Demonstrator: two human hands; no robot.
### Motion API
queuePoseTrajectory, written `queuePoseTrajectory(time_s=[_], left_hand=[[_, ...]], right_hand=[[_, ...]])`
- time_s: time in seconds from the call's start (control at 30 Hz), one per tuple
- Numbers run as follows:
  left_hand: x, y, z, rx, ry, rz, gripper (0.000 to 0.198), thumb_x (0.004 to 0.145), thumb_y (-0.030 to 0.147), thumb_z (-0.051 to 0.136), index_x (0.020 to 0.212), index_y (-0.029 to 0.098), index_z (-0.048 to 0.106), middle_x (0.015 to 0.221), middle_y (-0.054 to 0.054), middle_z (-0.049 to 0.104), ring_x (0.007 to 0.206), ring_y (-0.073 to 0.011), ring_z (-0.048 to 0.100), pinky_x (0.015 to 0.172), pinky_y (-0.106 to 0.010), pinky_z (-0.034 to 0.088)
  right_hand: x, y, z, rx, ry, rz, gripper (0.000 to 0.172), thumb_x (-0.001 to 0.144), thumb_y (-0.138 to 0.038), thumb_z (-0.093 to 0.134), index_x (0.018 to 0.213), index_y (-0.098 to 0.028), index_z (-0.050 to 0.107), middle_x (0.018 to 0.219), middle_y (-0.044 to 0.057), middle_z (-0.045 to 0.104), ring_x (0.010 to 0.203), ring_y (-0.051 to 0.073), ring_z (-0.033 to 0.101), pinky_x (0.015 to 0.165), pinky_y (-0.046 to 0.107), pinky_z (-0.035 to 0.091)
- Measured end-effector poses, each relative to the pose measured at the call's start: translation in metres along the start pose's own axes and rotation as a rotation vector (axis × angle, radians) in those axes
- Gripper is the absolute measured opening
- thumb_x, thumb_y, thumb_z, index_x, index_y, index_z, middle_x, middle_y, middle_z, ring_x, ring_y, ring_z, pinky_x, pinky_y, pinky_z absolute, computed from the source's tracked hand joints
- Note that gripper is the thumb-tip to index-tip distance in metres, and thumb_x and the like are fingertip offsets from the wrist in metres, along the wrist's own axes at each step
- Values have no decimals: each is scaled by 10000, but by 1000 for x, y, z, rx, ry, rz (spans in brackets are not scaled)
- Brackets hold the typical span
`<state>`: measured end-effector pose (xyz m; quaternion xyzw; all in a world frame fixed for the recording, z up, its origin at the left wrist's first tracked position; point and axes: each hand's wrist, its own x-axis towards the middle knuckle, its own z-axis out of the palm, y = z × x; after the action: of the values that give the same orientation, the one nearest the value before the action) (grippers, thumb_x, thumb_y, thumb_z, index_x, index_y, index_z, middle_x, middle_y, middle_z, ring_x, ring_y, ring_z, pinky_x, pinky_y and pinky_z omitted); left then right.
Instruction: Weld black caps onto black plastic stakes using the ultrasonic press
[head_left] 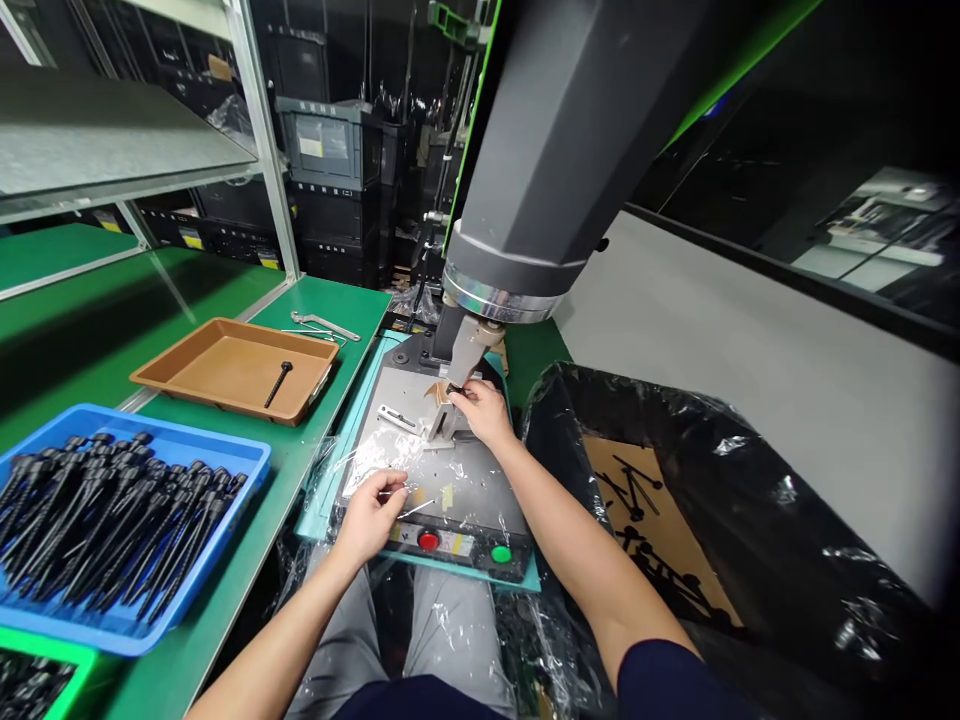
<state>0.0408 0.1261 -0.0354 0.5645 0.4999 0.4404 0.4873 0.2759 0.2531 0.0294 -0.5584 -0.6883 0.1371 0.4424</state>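
My right hand [481, 410] reaches to the small metal fixture [442, 420] under the press head [469, 345] of a large grey machine [570, 130], fingers pinched on a small dark part at the fixture. My left hand [371, 515] rests on the machine's grey base plate [465, 480], fingers curled around a thin pin-like piece beside crinkled clear plastic [375, 455]. A red button [428, 541] and a green button [501, 553] sit on the front panel just below my left hand.
A blue tray [225, 450] full of several long black screw-like parts lies at left. A brown tray [217, 375] behind it holds one black part [277, 384]. A cardboard box in a black plastic bag [660, 530] stands at right with a few black parts. Wrenches [324, 325] lie on the green bench.
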Motion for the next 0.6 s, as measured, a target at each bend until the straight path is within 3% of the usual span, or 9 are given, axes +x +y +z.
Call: queuePoseTrajectory(time_s=[0.17,0.47,0.6], left_hand=[[-5,-4,-5,-24,9,-12,283,786,371,646,979,175,710,997,-87,712,928,-224,658,879,-383,509],[-14,-8,-13,-6,-17,-47,295,798,406,641,975,182,714,1025,-91,726,927,-232,667,863,-389,518],[-21,-6,-29,60,41,-30,290,805,410,636,974,189,718,1024,-85,726,943,-233,664,874,-378,511]], right_hand=[[1,5,-9,-13,-68,-178,217,890,-333,518,852,-245,713,971,55,721,1038,243,603,943,399,457],[4,6,-4,26,-64,-36,200,842,-366,582,829,-222,720,927,68,718,975,246,637,829,367,515],[-9,8,-12,70,-6,-6,293,891,-341,503,1061,-207,700,1120,73,698,1049,231,633,926,373,488]])
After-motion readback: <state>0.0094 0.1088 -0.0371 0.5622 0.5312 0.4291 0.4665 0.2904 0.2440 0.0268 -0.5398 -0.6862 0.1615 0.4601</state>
